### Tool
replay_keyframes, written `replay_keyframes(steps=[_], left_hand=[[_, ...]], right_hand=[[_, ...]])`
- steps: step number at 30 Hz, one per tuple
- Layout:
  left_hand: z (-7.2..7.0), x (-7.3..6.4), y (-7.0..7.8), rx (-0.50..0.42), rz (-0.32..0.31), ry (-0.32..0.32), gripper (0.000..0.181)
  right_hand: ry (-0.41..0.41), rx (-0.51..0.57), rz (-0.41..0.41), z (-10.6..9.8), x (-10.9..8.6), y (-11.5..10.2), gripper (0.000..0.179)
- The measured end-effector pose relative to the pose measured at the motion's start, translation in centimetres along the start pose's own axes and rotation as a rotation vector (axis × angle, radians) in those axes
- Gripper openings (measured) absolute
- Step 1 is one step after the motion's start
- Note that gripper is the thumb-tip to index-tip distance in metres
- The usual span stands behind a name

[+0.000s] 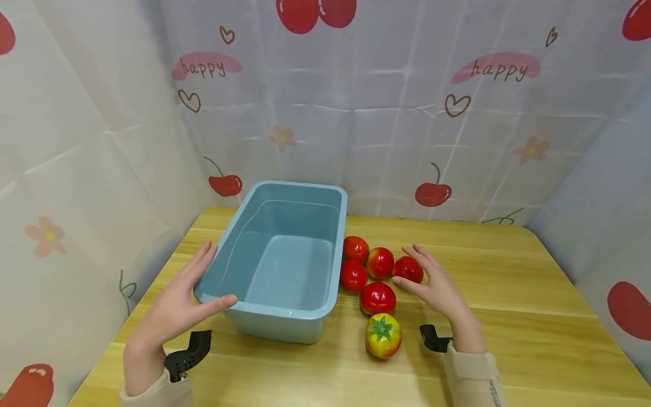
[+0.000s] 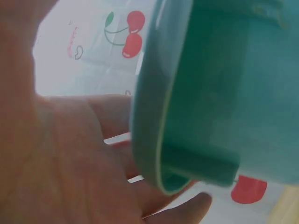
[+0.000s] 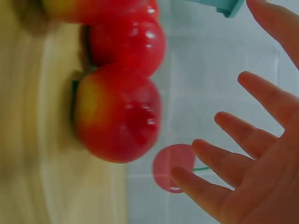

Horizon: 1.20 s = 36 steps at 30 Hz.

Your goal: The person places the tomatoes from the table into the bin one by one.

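Note:
A light blue plastic bin (image 1: 285, 312) stands on the table, left of the middle, with nothing inside. My left hand (image 1: 175, 308) is at its front left corner, thumb over the front rim and fingers spread along the outside. In the left wrist view the bin's rim (image 2: 154, 102) overlaps those fingers. My right hand (image 1: 437, 288) hovers beside the rightmost red fruit (image 1: 409, 269), fingers extended and holding nothing. That glossy fruit (image 3: 117, 114) shows a yellow patch in the right wrist view, apart from the fingers. A yellow-and-red tomato (image 1: 383, 337) with a green calyx sits nearest the front.
Several more glossy red fruits, such as one red fruit (image 1: 378, 298) behind the tomato, cluster along the bin's right side. The wooden table (image 1: 519, 316) extends to the right. A printed curtain (image 1: 376, 85) encloses the back and both sides.

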State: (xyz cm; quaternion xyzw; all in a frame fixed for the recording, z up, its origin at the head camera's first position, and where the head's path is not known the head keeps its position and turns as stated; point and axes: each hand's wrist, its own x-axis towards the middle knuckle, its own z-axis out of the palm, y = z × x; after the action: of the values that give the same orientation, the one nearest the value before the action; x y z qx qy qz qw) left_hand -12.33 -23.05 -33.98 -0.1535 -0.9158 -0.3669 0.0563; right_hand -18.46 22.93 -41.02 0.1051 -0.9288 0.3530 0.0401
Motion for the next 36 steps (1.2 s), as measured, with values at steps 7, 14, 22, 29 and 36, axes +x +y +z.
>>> replay_keyframes(steps=[7, 14, 22, 29, 36], left_hand=[[-0.2, -0.6, -1.4, -0.074, 0.042, -0.036, 0.095], [-0.6, -0.5, -2.4, -0.229, 0.100, -0.079, 0.090], [-0.7, -0.6, -2.9, -0.362, 0.090, -0.133, 0.086], [-0.8, -0.6, -2.9, -0.395, 0.099, -0.146, 0.084], [-0.9, -0.6, -2.8, -0.405, 0.077, -0.148, 0.084]], right_hand=[[-0.023, 0.067, 0.064, 1.1, 0.6, 2.4, 0.079], [-0.022, 0.159, 0.105, 1.9, 1.1, 4.6, 0.083], [-0.016, 0.257, 0.174, 2.7, 1.6, 6.0, 0.087], [-0.019, 0.286, 0.180, 3.0, 1.7, 6.4, 0.084], [-0.020, 0.303, 0.193, 2.5, 1.9, 5.8, 0.088]])
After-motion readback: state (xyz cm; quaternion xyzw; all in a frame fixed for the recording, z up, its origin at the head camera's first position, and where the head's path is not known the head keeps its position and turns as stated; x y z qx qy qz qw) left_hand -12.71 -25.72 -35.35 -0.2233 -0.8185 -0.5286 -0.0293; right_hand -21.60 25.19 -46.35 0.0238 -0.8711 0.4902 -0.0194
